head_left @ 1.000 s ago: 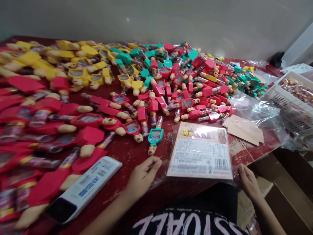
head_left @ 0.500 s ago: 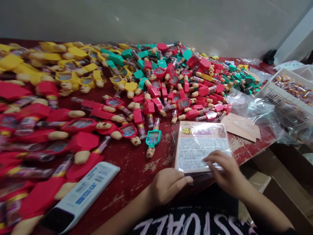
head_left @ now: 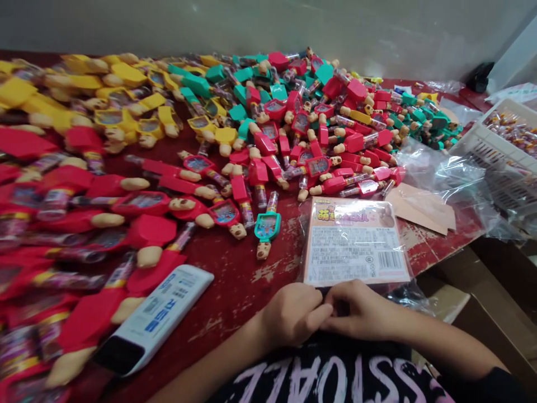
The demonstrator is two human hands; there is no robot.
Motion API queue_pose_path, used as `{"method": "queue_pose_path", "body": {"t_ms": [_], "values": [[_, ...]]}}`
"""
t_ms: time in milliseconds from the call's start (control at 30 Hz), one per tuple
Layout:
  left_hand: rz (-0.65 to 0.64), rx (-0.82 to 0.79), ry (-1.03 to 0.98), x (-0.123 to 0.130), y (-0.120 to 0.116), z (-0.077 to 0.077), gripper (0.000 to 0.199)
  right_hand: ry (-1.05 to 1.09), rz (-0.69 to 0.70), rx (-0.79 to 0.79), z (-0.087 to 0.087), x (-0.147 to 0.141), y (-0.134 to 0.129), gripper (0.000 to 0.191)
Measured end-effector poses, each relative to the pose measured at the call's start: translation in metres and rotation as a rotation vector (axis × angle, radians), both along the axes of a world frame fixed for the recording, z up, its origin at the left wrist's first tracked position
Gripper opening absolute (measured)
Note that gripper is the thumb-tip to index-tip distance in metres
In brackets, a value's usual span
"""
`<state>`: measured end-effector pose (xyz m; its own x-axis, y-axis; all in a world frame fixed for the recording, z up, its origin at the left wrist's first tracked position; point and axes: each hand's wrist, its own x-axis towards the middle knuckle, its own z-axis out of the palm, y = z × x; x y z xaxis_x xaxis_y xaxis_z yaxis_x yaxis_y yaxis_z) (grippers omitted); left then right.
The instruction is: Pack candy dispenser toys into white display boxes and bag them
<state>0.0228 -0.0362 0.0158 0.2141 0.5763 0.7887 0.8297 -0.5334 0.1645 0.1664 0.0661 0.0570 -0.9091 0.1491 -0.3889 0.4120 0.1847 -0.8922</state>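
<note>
A flat pink printed box [head_left: 356,243] in clear plastic wrap lies on the red table near its front edge, with its text and barcode facing up. Just below the box's near edge, my left hand [head_left: 296,313] and my right hand [head_left: 356,310] meet. The fingers of both are closed and their tips touch. Whatever they pinch, perhaps the wrap's edge, is too small and hidden to name. A green paddle-shaped toy [head_left: 267,225] with a bear head lies left of the box.
Red toys [head_left: 145,204], yellow toys [head_left: 117,123] and green toys cover the left and back. A white device [head_left: 159,316] lies at front left. Brown card pieces [head_left: 422,210], loose plastic and a white basket [head_left: 495,151] are at right; cardboard boxes stand below.
My right hand has moved left and down off the box to meet my left hand, its fingers now closed. The box's barcode is uncovered. The view has shifted slightly.
</note>
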Motion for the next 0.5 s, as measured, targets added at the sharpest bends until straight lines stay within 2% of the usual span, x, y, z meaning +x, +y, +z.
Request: {"method": "queue_pose_path", "body": {"t_ms": [67,133,233,300,400,433,467,500], "values": [[-0.008,-0.028,-0.028,-0.001,0.001,0.004,0.017,-0.022,-0.088,-0.106,-0.006,0.001,0.000,0.018],[-0.023,-0.052,-0.021,0.000,0.002,0.005,0.020,-0.003,-0.097,-0.162,-0.011,0.002,0.000,0.019],[-0.044,-0.070,-0.009,0.003,0.004,0.003,0.021,0.038,-0.067,-0.202,-0.015,0.003,-0.002,0.016],[-0.055,-0.079,-0.056,0.004,0.005,0.002,0.017,0.138,-0.042,-0.202,-0.015,0.006,-0.004,0.018],[0.032,-0.087,-0.171,-0.001,0.003,0.001,0.017,0.318,0.066,-0.174,-0.014,0.026,0.005,0.026],[0.098,-0.091,-0.180,-0.005,0.000,0.001,0.023,0.352,0.043,-0.129,-0.013,0.039,0.015,0.030],[0.171,-0.096,-0.154,-0.009,-0.005,0.001,0.029,0.367,-0.046,-0.029,-0.012,0.056,0.029,0.034],[0.235,-0.099,-0.100,-0.014,-0.010,-0.001,0.034,0.373,-0.219,0.115,-0.010,0.076,0.046,0.039]]}}
